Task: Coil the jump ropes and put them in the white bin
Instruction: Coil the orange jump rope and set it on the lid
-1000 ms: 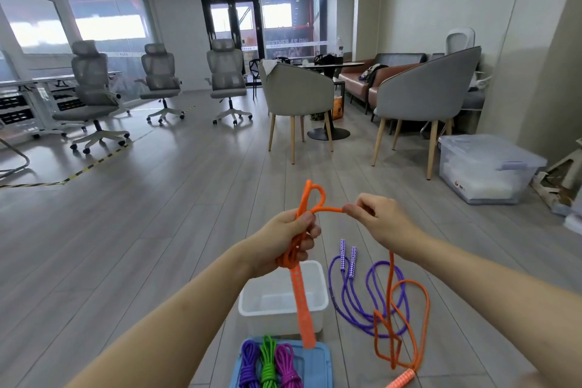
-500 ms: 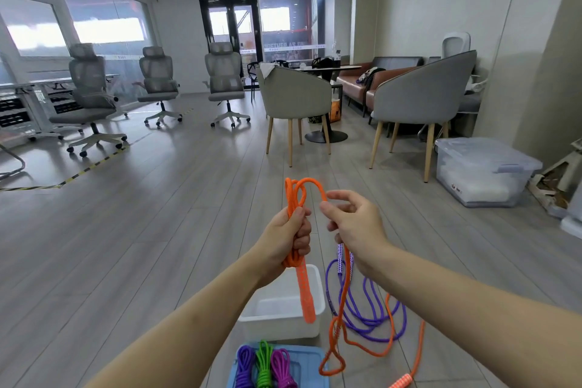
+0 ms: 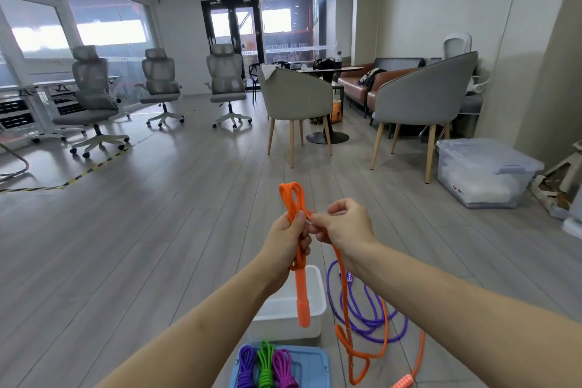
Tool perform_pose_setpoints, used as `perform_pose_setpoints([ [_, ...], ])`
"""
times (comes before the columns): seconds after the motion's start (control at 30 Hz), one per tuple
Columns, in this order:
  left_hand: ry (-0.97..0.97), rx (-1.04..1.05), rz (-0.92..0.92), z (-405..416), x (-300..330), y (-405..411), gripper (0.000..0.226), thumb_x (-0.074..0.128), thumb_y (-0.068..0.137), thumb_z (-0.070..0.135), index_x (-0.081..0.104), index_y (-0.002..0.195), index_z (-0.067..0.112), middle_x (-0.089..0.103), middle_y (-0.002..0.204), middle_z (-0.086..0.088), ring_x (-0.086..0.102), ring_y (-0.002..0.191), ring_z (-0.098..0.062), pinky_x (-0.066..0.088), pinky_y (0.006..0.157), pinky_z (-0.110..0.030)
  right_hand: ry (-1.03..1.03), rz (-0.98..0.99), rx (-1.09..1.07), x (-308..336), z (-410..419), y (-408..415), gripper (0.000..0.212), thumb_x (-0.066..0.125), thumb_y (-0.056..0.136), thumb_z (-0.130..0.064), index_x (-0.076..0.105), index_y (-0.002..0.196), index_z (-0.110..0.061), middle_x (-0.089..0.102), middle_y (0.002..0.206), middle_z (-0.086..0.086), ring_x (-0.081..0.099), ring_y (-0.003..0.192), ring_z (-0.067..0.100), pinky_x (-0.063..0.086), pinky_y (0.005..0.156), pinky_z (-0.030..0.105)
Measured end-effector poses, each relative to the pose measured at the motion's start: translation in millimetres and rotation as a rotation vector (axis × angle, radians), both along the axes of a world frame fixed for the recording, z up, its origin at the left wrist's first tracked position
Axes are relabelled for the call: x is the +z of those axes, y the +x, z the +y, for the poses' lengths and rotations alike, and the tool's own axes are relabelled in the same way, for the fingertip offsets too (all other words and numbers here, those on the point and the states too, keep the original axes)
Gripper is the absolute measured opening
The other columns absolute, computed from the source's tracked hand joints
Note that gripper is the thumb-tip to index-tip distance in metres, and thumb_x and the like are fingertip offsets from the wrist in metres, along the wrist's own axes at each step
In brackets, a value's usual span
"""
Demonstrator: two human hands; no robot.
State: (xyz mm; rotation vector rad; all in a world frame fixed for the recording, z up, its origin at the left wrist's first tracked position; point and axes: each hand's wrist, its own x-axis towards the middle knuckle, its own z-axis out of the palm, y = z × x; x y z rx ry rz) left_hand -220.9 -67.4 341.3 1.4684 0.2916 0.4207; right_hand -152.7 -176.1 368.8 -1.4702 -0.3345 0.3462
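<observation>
My left hand (image 3: 288, 238) grips a bundle of orange jump rope (image 3: 291, 198) loops, which stick up above the fist; one orange handle (image 3: 303, 302) hangs below it over the white bin (image 3: 316, 302). My right hand (image 3: 341, 225) pinches the same rope right beside the left thumb. From there the loose orange rope trails down to the floor, ending in its other handle (image 3: 403, 383). A purple jump rope (image 3: 362, 318) lies uncoiled on the floor right of the bin.
A blue lid (image 3: 315, 368) in front of the bin carries three coiled ropes: purple, green and magenta. Grey chairs (image 3: 296, 98) and a round table stand ahead. A lidded clear storage box (image 3: 482, 173) sits at the right wall. Office chairs line the left.
My right hand has come in from the right to meet the left hand, laying another orange loop onto the bundle. More of the loose rope has lifted off the floor.
</observation>
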Motion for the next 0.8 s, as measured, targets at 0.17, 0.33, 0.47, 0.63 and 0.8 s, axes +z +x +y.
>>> perform_pose_setpoints([
  [0.17,-0.171,0.068,0.019,-0.7,7.0,5.6,0.031,0.037,0.112,0.034,0.052,0.102,0.008,0.059,0.064,-0.006,0.052,0.050,-0.019,0.046,0.049,-0.031,-0.085,-0.020,0.116,-5.3,4.3,-12.2,0.018,0.073,0.095,-0.016,0.064,0.100,-0.002,0.068,0.071,0.014,0.063,0.054,0.015,0.051,0.050,0.024],
  [0.33,-0.572,0.214,-0.219,26.6,18.2,16.0,0.027,0.036,0.112,0.028,0.045,0.091,0.014,0.054,0.066,0.000,0.060,0.058,-0.016,0.056,0.069,-0.038,-0.198,-0.228,0.429,-2.9,-2.8,-18.9,0.017,0.062,0.100,-0.017,0.070,0.101,-0.002,0.066,0.070,0.006,0.057,0.051,0.012,0.045,0.049,0.023],
  [0.47,-0.747,0.165,-0.331,55.1,33.2,16.3,0.030,0.036,0.111,0.034,0.044,0.087,0.019,0.041,0.058,0.007,0.040,0.043,-0.008,0.048,0.056,-0.025,-0.358,-0.398,0.658,-9.1,-11.2,-10.4,0.022,0.057,0.104,-0.029,0.074,0.105,-0.015,0.063,0.067,-0.001,0.050,0.053,0.012,0.040,0.050,0.023],
  [0.63,-0.656,0.005,-0.310,79.0,50.5,1.7,0.032,0.039,0.109,0.040,0.047,0.085,0.021,0.029,0.053,0.010,0.026,0.035,-0.003,0.021,0.033,-0.017,-0.562,-0.625,0.647,-13.5,-29.8,16.6,0.027,0.055,0.105,-0.034,0.074,0.092,-0.019,0.057,0.063,-0.006,0.050,0.058,0.006,0.042,0.062,0.026],
  [0.8,-0.141,0.028,-0.067,56.6,47.1,-3.6,0.037,0.044,0.104,0.053,0.045,0.085,0.022,0.033,0.058,0.007,0.028,0.041,-0.006,0.027,0.035,-0.019,-0.526,-0.806,0.456,-10.8,-37.1,32.0,0.017,0.055,0.103,-0.041,0.066,0.093,-0.033,0.056,0.068,-0.005,0.046,0.062,0.008,0.044,0.063,0.039],
])
